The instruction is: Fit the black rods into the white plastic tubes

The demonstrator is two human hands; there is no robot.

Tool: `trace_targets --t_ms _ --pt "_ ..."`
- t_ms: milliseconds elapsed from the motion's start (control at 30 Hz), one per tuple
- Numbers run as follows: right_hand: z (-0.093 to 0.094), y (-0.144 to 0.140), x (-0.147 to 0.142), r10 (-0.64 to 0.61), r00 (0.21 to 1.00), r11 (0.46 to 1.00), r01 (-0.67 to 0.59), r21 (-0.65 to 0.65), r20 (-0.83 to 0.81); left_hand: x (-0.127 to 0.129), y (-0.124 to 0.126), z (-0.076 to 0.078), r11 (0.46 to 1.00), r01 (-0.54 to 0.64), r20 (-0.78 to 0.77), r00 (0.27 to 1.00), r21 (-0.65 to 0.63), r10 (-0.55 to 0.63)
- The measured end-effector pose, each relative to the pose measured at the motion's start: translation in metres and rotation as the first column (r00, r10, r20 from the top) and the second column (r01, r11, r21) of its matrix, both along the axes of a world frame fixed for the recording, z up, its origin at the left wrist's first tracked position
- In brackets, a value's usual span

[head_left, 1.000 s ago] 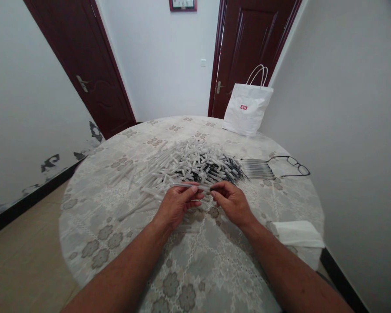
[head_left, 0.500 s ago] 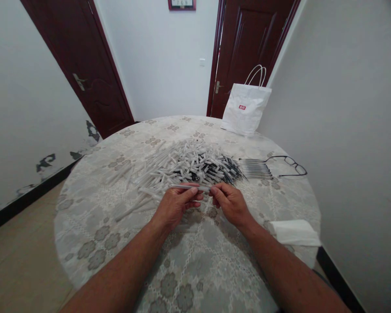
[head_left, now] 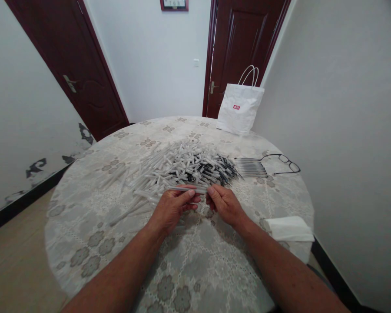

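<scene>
A slim translucent pen (head_left: 180, 188) lies almost level between my hands, just in front of a heap of pen parts. My left hand (head_left: 172, 208) pinches it along its barrel with thumb and fingers. At its right end, my right hand (head_left: 224, 204) has thumb and forefinger closed on the tip, which the fingers partly hide. The heap of pen parts (head_left: 180, 163) holds many whitish tubes and caps, with dark-tipped pieces towards its right side. To the right of the heap, several finished-looking pens (head_left: 250, 168) lie side by side in a row.
A round table with a patterned cloth (head_left: 94, 195) carries everything. Black-framed glasses (head_left: 288, 163) lie right of the pen row. A white paper bag (head_left: 239, 108) stands at the back right. Folded white paper (head_left: 289, 229) rests near the right edge.
The view has shifted slightly, so the table and its contents sit a little further left. Both hands keep hold of the pen, with only a slight change in its tilt.
</scene>
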State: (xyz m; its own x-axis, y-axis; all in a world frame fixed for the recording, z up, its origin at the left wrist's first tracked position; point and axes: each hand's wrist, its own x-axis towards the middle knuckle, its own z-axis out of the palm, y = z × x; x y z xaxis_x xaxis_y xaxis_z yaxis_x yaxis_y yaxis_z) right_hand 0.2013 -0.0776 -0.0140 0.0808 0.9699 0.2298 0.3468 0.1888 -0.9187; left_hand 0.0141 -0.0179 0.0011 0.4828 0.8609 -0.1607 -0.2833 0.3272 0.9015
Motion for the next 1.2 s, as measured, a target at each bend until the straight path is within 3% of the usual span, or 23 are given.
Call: trace_targets --t_ms 133,267,500,700,933,1033,1200 --pt "-0.0011 -0.0009 -0.0002 -0.027 0.998 0.999 0.028 0.019 -0.061 -0.0003 -0.0003 -0.0014 1.0 -0.008 -0.005 1.0 0.002 0.008" --pt "-0.0008 -0.0023 0.0001 -0.057 0.998 0.995 0.059 0.081 -0.024 -0.0008 0.0001 -0.001 1.0 -0.013 0.005 1.0 0.004 0.013" --pt "-0.0049 -0.0006 0.0015 -0.022 1.0 1.0 0.022 -0.01 -0.008 -0.0005 0.0003 -0.0036 0.999 0.022 0.018 1.0 0.031 -0.023" --pt "-0.0015 -0.0025 0.0003 -0.049 0.998 0.996 0.051 0.073 -0.031 -0.0007 0.0002 0.0002 1.0 -0.02 0.01 1.0 0.003 0.02" --pt "-0.0012 -0.0013 0.0012 -0.015 1.0 1.0 0.015 0.01 0.018 0.0004 -0.0012 -0.0014 1.0 0.01 0.005 1.0 0.014 -0.01" --pt "-0.0026 -0.0012 0.0009 -0.024 0.999 0.999 0.026 0.036 -0.031 0.0002 -0.0007 -0.0017 1.0 -0.001 0.005 1.0 0.023 0.001" --pt "-0.0018 -0.0026 -0.0006 -0.016 1.0 0.998 0.015 0.064 0.017 0.0001 -0.0006 -0.0018 1.0 -0.005 0.007 1.0 0.029 0.005"
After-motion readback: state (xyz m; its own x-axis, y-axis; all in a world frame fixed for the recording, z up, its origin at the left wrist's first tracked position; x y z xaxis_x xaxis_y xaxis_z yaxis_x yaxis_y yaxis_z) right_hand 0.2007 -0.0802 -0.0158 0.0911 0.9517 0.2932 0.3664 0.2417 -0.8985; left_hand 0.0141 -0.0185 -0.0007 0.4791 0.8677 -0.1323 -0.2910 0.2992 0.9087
